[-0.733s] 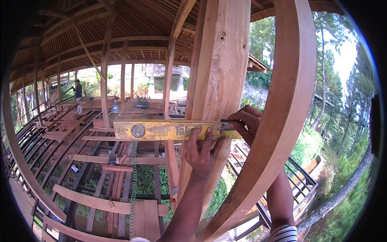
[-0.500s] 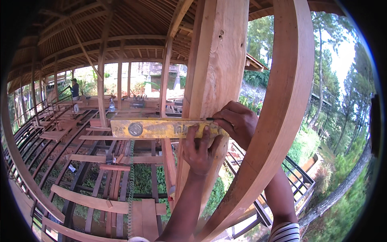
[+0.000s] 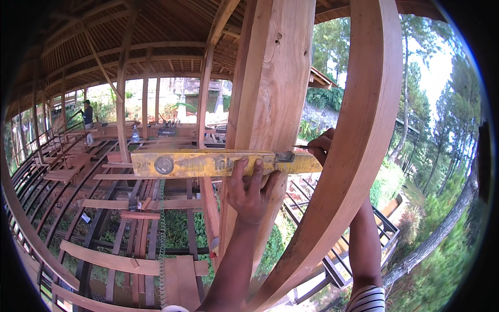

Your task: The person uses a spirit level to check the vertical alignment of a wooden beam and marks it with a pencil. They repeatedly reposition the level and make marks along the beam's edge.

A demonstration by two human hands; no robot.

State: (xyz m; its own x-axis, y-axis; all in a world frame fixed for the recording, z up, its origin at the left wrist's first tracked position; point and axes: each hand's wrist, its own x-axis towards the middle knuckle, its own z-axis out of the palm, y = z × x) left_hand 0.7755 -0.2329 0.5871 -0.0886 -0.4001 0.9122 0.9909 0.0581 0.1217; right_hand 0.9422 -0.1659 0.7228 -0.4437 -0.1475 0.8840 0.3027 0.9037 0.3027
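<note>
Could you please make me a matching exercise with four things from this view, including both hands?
Column one:
1. Spirit level
2. Left hand
3. Right hand
4. Bottle

Column two:
A. Partly hidden by the curved timber, holding a thin dark tool
B. In the background, left of the thick wooden post
C. Yellow, lying across the front of the thick wooden post
D. Touching the face of a yellow tool

Right pairs: 1-C; 2-D; 3-A; 4-B.
</note>
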